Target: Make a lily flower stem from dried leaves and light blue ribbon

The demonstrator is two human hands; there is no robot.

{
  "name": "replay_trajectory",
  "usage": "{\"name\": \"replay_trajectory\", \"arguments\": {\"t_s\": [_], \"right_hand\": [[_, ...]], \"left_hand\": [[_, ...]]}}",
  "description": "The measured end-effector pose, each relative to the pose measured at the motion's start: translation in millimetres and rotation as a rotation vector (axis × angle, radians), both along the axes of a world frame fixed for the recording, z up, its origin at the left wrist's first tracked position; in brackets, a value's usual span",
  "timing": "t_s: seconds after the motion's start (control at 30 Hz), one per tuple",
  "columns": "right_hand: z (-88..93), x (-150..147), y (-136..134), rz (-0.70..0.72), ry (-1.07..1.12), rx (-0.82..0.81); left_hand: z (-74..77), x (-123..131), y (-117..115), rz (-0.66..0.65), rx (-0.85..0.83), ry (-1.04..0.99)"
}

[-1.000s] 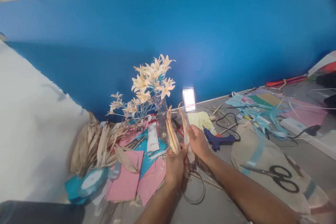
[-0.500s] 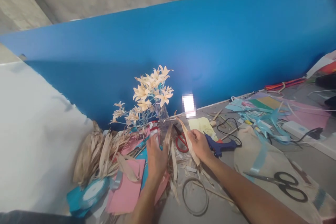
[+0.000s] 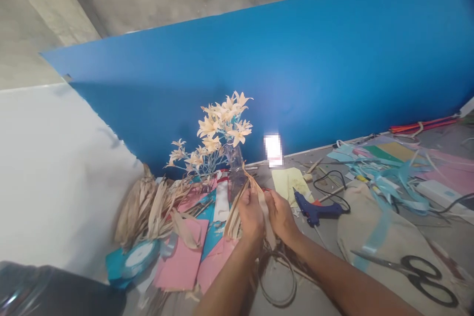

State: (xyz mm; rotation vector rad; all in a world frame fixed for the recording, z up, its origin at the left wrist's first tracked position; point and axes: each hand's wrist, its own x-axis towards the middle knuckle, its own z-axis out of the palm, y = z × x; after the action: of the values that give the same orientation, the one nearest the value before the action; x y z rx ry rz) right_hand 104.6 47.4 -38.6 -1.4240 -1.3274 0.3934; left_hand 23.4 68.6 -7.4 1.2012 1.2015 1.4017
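Note:
A long strip of dried corn husk (image 3: pixel 268 222) stands between my two hands, its twisted tip pointing up. My left hand (image 3: pixel 252 217) pinches it from the left, fingers closed near the upper part. My right hand (image 3: pixel 281 217) grips its right side, thumb and fingers together. Loose husk strips (image 3: pixel 233 219) lie just left of my left hand. Below my hands is a thin round wire coil (image 3: pixel 278 303) on the grey surface. The red-handled scissors are almost wholly covered by my right hand.
Pale flowers (image 3: pixel 225 118) stand in a clear vase (image 3: pixel 234 157) by the blue wall. A blue glue gun (image 3: pixel 314 210) lies right of my hands, black-handled scissors (image 3: pixel 418 270) on beige cloth (image 3: pixel 355 222). Left are piled husks (image 3: pixel 137 207), pink paper (image 3: pixel 183 256) and a ribbon roll (image 3: pixel 138 259).
My left hand has moved right, from open beside the loose husks to closed on the husk strip. My right hand keeps its hold. The view has shifted slightly left.

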Motion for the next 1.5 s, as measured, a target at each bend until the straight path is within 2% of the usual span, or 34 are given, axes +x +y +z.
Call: {"name": "replay_trajectory", "arguments": {"t_s": [0.1, 0.23, 0.47, 0.6, 0.77, 1.0, 1.2, 1.4, 1.5], "right_hand": [[1.9, 2.8, 2.8, 0.045, 0.107, -0.009], [7.8, 7.8, 4.2, 0.068, 0.202, 0.005], [5.2, 12.9, 11.1, -0.058, 0.089, 0.026], [0.4, 12.5, 16.9, -0.065, 0.085, 0.037], [-0.6, 11.0, 19.8, -0.023, 0.15, 0.015], [5.4, 16.6, 18.0, -0.008, 0.212, 0.008], [16.5, 17.0, 11.3, 0.158, 0.313, -0.038], [13.2, 19.9, 14.7, 0.017, 0.288, 0.022], [9.2, 19.0, 17.5, 0.013, 0.31, -0.006]], "left_hand": [[-2.5, 4.6, 0.1, 0.031, 0.084, 0.104], [-2.7, 12.6, -7.6, -0.008, 0.139, 0.175], [-9.3, 15.2, -16.5, 0.032, 0.217, 0.202], [-10.4, 9.3, -18.1, 0.056, 0.215, 0.199], [-10.8, 6.1, -19.0, 0.083, 0.219, 0.202], [-13.2, 5.7, -20.9, 0.051, 0.216, 0.113], [-16.4, 2.6, -20.0, 0.009, 0.215, 0.143], [-19.4, 8.9, -23.8, -0.018, 0.245, 0.16], [-17.3, 11.2, -27.4, -0.031, 0.254, 0.136]]}}
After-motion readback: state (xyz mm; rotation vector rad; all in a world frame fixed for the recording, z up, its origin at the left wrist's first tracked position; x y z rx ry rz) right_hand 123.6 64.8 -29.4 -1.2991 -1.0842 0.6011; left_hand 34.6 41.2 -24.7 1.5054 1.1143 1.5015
